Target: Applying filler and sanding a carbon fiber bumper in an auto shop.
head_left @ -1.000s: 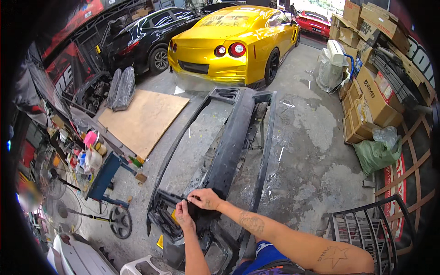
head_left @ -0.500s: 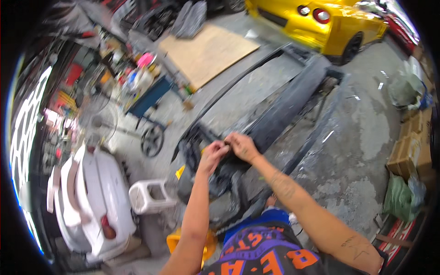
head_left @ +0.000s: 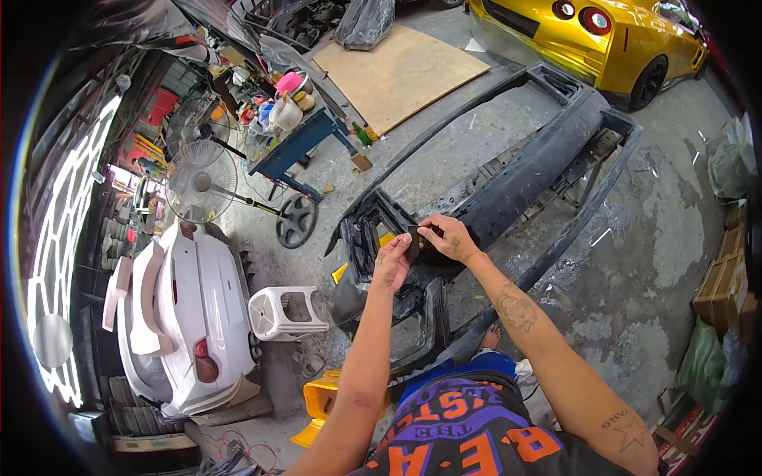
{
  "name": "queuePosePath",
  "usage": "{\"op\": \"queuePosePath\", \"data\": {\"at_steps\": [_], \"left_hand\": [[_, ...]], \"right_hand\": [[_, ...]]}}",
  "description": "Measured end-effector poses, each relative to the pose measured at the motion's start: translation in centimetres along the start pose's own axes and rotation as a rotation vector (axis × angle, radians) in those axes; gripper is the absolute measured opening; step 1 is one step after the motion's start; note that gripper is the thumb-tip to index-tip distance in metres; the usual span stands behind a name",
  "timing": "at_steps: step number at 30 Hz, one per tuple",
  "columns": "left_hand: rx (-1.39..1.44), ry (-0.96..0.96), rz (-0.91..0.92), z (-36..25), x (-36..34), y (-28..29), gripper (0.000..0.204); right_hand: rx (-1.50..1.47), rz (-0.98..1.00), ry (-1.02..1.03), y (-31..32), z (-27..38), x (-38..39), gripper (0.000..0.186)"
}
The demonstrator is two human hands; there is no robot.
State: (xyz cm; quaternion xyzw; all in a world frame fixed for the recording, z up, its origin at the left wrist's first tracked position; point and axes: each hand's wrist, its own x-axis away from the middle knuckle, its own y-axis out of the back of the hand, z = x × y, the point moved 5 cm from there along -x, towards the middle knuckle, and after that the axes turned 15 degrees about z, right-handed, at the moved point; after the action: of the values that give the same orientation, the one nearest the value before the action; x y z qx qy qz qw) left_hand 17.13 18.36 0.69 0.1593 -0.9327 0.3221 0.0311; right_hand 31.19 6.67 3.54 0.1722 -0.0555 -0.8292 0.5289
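Observation:
Both hands meet over the near end of a large dark grey car body panel, which looks like a bumper. My left hand pinches a small dark, thin piece between thumb and fingers. On the other side of that piece, my right hand has its fingers closed on the upper edge. Its exact kind cannot be told, since the fingers cover part of it. Below the hands lie the panel's black openings and struts. A bare foot shows beside the panel's near edge.
A white plastic stool and a yellow stool stand close on the left, with a white car rear section beyond. Farther off are a fan, a blue cluttered table, a plywood sheet and a yellow car.
The view has swung, so the surroundings sit farther right and the picture is sharper. My hands stay together over the panel, and more of the dark piece shows between them.

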Motion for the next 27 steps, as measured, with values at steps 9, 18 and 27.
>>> {"op": "queuePosePath", "data": {"at_steps": [9,18,27], "left_hand": [[-0.401,-0.027,-0.179,-1.3,0.1,-2.4,0.027],[-0.428,-0.102,-0.167,-1.8,-0.8,-3.0,0.014],[-0.041,0.057,-0.013,-0.5,-1.2,-0.5,0.011]], "right_hand": [[-0.095,-0.003,-0.004,0.3,-0.9,-0.4,0.019],[-0.080,-0.014,0.005,0.5,-0.5,-0.1,0.021],[-0.078,0.036,0.080,0.4,-0.9,-0.5,0.015]]}}
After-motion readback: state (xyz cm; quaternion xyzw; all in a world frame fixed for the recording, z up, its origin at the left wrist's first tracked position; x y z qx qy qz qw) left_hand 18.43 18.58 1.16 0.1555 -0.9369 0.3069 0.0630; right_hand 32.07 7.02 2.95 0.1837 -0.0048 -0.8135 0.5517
